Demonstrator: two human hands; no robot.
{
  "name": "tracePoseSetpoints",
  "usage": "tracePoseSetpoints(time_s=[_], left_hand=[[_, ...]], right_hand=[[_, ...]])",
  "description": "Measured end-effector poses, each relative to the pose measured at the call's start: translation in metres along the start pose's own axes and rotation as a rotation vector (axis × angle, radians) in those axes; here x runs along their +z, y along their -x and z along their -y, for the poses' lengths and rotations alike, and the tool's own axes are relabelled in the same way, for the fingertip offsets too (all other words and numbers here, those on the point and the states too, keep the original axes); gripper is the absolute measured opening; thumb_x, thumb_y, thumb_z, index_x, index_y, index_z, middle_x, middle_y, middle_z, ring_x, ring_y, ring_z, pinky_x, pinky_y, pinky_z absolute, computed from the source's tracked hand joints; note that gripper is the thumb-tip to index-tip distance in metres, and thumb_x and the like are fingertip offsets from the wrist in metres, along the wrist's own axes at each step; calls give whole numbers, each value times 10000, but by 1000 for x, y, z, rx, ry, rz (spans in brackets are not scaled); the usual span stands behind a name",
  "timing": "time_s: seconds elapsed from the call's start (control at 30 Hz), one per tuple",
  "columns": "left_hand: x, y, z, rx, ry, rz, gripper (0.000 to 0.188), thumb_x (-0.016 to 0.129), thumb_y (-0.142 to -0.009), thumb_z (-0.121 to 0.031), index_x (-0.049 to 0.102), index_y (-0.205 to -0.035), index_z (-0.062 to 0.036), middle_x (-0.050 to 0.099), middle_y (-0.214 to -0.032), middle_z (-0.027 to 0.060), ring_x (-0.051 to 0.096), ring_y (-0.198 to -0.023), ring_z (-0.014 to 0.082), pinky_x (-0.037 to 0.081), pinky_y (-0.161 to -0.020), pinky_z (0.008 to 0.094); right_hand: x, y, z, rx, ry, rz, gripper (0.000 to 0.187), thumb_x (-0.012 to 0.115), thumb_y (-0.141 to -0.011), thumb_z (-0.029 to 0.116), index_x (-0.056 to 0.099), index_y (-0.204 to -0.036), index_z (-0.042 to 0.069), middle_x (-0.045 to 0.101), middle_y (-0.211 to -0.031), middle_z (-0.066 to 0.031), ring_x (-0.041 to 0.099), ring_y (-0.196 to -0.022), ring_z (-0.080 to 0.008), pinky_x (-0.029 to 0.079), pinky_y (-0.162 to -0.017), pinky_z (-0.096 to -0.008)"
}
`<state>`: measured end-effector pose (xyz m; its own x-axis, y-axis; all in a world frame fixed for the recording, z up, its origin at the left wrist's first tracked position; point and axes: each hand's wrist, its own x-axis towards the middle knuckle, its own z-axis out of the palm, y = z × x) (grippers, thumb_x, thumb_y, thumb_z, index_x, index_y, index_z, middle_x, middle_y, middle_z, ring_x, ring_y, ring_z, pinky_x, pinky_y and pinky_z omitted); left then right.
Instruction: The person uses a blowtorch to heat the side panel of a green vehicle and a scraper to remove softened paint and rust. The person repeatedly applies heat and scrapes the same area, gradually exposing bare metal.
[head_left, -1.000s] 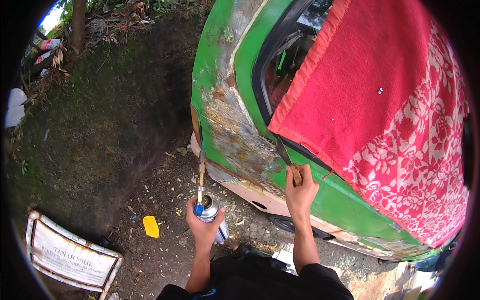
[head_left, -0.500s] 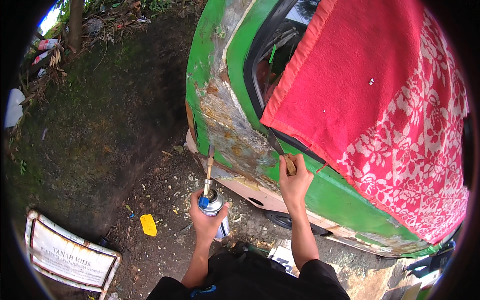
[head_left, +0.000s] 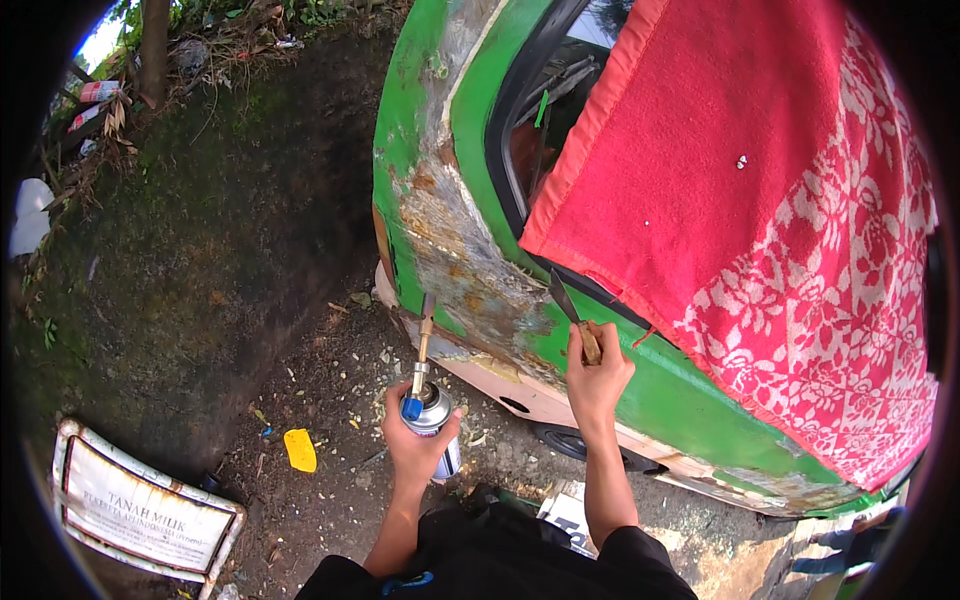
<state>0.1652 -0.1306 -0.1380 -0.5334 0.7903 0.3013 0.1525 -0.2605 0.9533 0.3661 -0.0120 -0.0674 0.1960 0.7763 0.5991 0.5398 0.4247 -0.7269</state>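
We clasped the blowtorch (head_left: 421, 372) in our left hand (head_left: 412, 446), nozzle (head_left: 428, 305) beyond the fingers; our right hand (head_left: 599, 388) pinched the scraper (head_left: 566, 301), blade jutting past the fingertips, near the green car (head_left: 690, 412)'s window edge!

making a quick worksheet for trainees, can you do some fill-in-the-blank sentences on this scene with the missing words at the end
1. The left hand holds a canister fitted with a torch whose knob is ____ in colour.
2. The person's ____ hand holds the scraper by its brown handle.
3. The flat scrap on the ground is ____.
4. Just below the red cloth, the vehicle body is painted ____.

Missing words: blue; right; yellow; green
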Motion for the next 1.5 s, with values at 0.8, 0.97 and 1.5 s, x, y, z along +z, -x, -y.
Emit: tracePoseSetpoints(time_s=[0.8, 0.97, 1.5], left_hand=[[41, 7, -4, -10, 33, 165, 563, 896, -726, -115, 533, -1145, -17, 671, -928, 46, 655, -838, 113, 541, -769, 288], [43, 6, -3, 20, 15, 183, 570, 884, -753, -102, 516, -1179, -9, 660, -962, 47, 655, -859, 114, 540, -779, 279], [37, -1, -5, -14, 34, 96, 581, 915, -707, -147, 552, -1140, -10, 676, -947, 70, 663, -858, 136, 545, -780, 308]], right_hand=[[-18, 12, -14, 35, -91, 15, 191, 760, -903, 71, 606, -945, -35, 695, -733, -163, 579, -607, -79, 476, -555, -279], [-15, 14, -11, 48, -120, 31, 190, 760, -903, 73, 607, -949, -31, 703, -745, -148, 618, -624, -91, 484, -571, -281], [-6, 9, -8, 29, -168, 108, 184, 740, -918, 62, 587, -976, -24, 705, -767, -131, 624, -627, -133, 484, -600, -284]])
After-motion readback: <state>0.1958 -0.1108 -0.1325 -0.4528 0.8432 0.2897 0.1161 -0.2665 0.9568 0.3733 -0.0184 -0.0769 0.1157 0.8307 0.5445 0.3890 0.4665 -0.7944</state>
